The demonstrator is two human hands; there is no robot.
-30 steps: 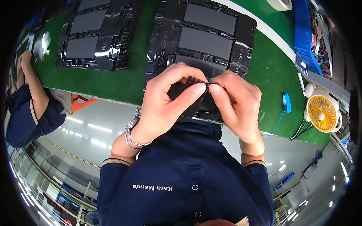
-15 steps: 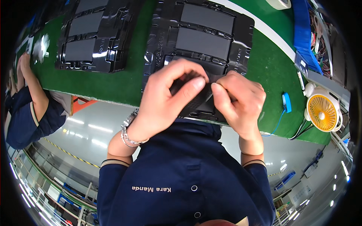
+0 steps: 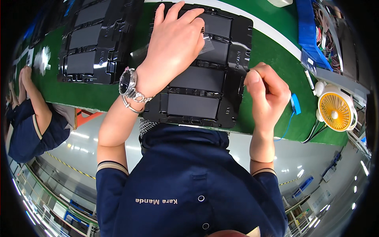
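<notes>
A black moulded tray (image 3: pixel 239 79) lies before me with dark flat rectangular panels (image 3: pixel 193 106) in a column of recesses. Over its far left part, my left hand (image 3: pixel 175 41) reaches with fingers spread apart, the index finger near the far edge. A piece of clear film (image 3: pixel 207 44) shows beside its thumb; whether the hand grips it is hidden. My right hand (image 3: pixel 266 85) hovers by the tray's right edge, thumb and forefinger pinched together. What sits in that pinch, if anything, is too small to make out.
Another stack of black trays (image 3: pixel 112 51) with panels stands to the left on the green mat (image 3: pixel 106 93). To the right are a blue clip (image 3: pixel 295 103) on a cord, a yellow-and-white fan (image 3: pixel 335 112) and a blue bin (image 3: pixel 312 35) of wires. A co-worker's arm (image 3: pixel 37 94) shows far left.
My hands were together over the tray's near part, working on a dark panel. They have parted: the left moved far across the tray, the right moved rightward. The panel has left my hands.
</notes>
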